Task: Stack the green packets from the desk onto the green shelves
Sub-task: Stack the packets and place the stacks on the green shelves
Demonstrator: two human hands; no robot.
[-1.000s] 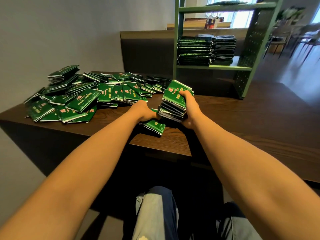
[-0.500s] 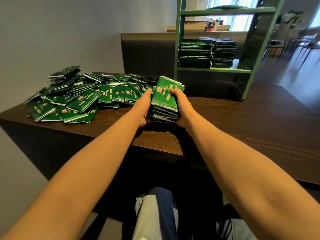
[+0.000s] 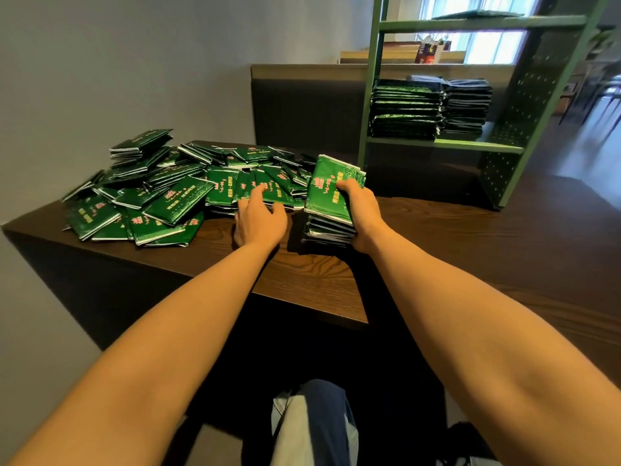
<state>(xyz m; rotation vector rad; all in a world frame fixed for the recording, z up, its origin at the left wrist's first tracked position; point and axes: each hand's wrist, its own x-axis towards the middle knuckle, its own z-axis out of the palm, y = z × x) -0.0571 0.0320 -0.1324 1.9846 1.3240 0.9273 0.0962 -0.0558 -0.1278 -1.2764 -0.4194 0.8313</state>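
Fingers, left: I am seeing the left hand point(image 3: 260, 220) lying loosely spread, its fingertips point(image 3: 257, 194) touching loose packets at the near edge of the pile point(image 3: 168, 196) and gripping nothing.
Fingers, right: the right hand point(image 3: 362, 211) is curling round the stack point(image 3: 331, 200), thumb lying across the top packet; the other fingers are hiding behind its right side.
Stack: it is sitting just right of the pile, at the front of the desk point(image 3: 470, 250). Its long axis is running away from me toward the shelves point(image 3: 443, 147), printed face up, with the far end tilting upward. I cannot tell whether its bottom is touching the desk.
Pile: packets are lying scattered and overlapping on the desk's left part, pointing every which way.
Shelves: the middle shelf is carrying two shelf stacks point(image 3: 405, 109) standing side by side and touching. Something flat is lying on the top shelf, too dim for me to name.
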